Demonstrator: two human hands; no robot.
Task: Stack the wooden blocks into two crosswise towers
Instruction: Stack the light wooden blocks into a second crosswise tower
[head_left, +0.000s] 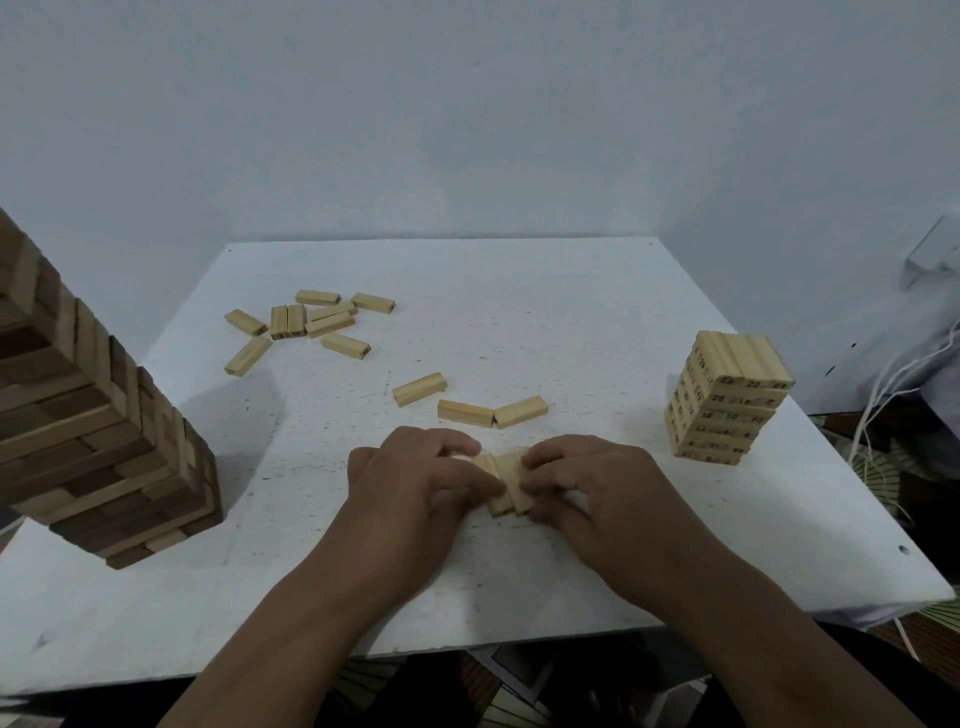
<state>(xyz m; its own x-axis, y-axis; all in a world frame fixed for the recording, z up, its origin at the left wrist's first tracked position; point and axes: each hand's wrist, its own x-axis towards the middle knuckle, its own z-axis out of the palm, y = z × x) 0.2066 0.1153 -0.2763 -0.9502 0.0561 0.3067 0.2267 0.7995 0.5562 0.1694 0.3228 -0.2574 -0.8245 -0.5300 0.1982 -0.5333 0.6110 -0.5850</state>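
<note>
Blocks (506, 483) pinched side by side at table (571, 322) centre, toward 6 o'clock: left hand (415, 480) curled on one flank, right hand (587, 480) curled on the other. Best squeezed flush, ends levelled, then lifted as one layer and laid crosswise. At 9 o'clock, tall dark wooden tower (98, 431), close enough for an elbow to topple. At 11 o'clock, scattered loose blocks (311, 322). Just past the hands, three more blocks (467, 402), in the way of any forward slide. At 3 o'clock, numbered light tower (727, 397), well apart, likely awaiting this layer.
</note>
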